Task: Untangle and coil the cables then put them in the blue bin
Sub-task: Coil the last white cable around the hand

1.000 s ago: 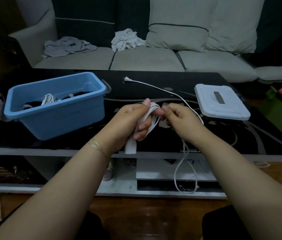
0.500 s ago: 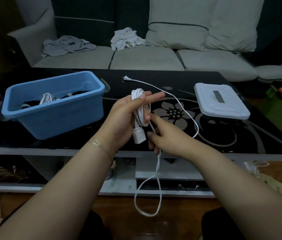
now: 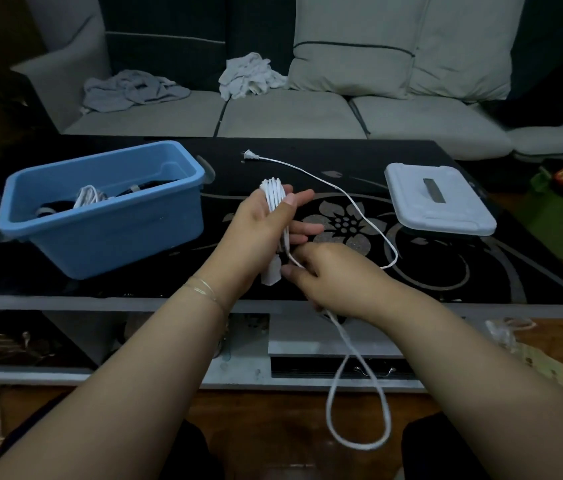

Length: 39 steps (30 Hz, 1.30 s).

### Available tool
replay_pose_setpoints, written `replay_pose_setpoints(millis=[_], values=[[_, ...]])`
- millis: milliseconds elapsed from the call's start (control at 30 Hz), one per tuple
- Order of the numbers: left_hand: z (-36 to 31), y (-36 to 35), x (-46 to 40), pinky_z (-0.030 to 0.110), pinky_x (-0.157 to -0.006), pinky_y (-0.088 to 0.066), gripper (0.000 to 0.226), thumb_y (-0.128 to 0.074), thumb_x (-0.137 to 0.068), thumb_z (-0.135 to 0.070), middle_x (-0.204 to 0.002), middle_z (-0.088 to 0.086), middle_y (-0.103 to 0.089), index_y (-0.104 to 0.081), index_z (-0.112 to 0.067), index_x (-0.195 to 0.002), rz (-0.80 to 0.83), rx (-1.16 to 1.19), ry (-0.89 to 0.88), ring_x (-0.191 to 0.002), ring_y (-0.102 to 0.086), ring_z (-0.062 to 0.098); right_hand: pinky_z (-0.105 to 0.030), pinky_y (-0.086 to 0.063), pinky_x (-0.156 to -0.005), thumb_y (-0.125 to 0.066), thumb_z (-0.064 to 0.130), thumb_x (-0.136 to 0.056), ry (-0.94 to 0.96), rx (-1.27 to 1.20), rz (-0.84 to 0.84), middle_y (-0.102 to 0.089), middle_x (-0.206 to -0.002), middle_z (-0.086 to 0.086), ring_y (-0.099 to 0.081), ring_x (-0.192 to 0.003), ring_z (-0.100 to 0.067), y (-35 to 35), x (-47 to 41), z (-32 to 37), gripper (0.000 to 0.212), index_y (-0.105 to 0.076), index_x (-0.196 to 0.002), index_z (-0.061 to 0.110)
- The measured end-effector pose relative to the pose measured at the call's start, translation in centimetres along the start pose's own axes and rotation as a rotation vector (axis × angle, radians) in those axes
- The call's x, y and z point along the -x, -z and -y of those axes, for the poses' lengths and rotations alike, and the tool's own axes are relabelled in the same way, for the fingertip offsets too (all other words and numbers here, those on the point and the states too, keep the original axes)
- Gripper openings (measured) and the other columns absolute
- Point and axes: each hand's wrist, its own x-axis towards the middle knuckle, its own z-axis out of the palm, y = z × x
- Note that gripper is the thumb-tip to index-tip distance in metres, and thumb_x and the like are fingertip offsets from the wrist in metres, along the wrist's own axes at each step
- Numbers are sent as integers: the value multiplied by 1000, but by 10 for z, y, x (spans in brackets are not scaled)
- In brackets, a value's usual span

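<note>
Holding the white cable [image 3: 275,202] coiled around our left hand [image 3: 266,230], we seemingly pinch its loose strand with our right hand [image 3: 333,275] fingers [image 3: 290,271].

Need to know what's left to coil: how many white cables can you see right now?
2. One white cable is being wound around the left hand, fed by the right hand, its plug on the table. One coiled white cable lies in the blue bin; others may be hidden there.

A white cable [image 3: 275,199] was held coiled in the left hand [image 3: 266,230]; its slack was pinched by the right hand [image 3: 335,275] beside the blue bin [image 3: 107,233].
</note>
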Motion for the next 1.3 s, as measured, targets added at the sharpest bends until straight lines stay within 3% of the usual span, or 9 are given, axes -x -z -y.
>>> replay_pose_setpoints(millis=[100, 233, 300, 467, 633, 700, 800, 1000, 1300], values=[[1, -2, 0, 19, -69, -55, 37, -42, -103, -18, -129, -1, -60, -35, -7, -138, -14, -114, -19, -86, -73, 14, -31, -41, -54, -54, 48, -90, -4, 4, 1, -54, -59, 7, -54, -58, -11, 4, 3, 3, 31, -54, -74, 20], [1, 3, -3, 25, -71, -56, 30, -41, -103, -24, -133, -2, -59, -39, -10, -130, -31, -312, -42, -81, -72, 13, -28, -42, -58, -57, 40, -90, 64, -12, 59, -55, -71, 13, -52, -65, -4, 5, 10, 6, 16, -61, -93, 25], [0, 4, -1, 33, -73, -57, 33, -38, -102, -39, -124, -4, -65, -46, -13, -121, -2, -383, -47, -74, -71, 14, -29, -40, -57, -53, 39, -94, 72, -10, 22, -51, -69, 15, -49, -63, -4, 10, 12, 6, 11, -55, -85, 31], [-8, 1, 5, 44, -84, -51, 97, -27, -65, -95, -104, 22, -68, -60, -13, -102, 148, -509, -54, -87, -64, 25, -30, -34, -55, -44, 46, -94, 49, 211, -133, -66, -87, 1, -59, -80, -23, 23, 14, 3, 24, -60, -106, 33], [-11, 4, 3, 43, -79, -49, 130, -34, -36, -105, -107, 26, -66, -61, 2, -106, 277, -626, -37, -90, -66, 28, -27, -20, -46, -40, 39, -92, 59, 314, -128, -57, -71, 0, -45, -64, -22, 17, 13, 9, 27, -62, -95, 23], [-11, 5, 3, 44, -67, -50, 122, -35, -43, -102, -95, 24, -69, -60, 3, -100, 328, -612, -26, -78, -67, 24, -25, -20, -46, -42, 47, -88, 25, 298, -157, -42, -58, 8, -45, -60, -19, 19, 13, 7, 25, -57, -81, 29], [-12, 6, 8, 32, -58, -50, 73, -29, -63, -85, -66, 6, -70, -65, -24, -79, 381, -504, 22, -57, -68, 18, -23, -24, -47, -40, 69, -72, -40, 256, -259, -46, -53, 11, -41, -52, -3, 28, 12, 1, 47, -47, -64, 24], [-19, 7, 10, 40, -71, -55, 74, -17, -71, -75, -59, 9, -64, -63, -20, -54, 435, -375, 134, -53, -64, 20, -28, -30, -55, -41, 70, -70, 57, 183, -324, -52, -59, 13, -45, -61, -4, 28, 16, 3, 49, -67, -86, 32], [-14, 11, 5, 22, -54, -51, 51, -35, -84, -58, -56, 3, -61, -57, -16, -66, 416, -233, 119, -50, -62, 14, -39, -47, -66, -51, 53, -80, 95, -126, -284, -63, -72, 7, -57, -70, -11, 34, 14, -2, 33, -62, -86, 23]])
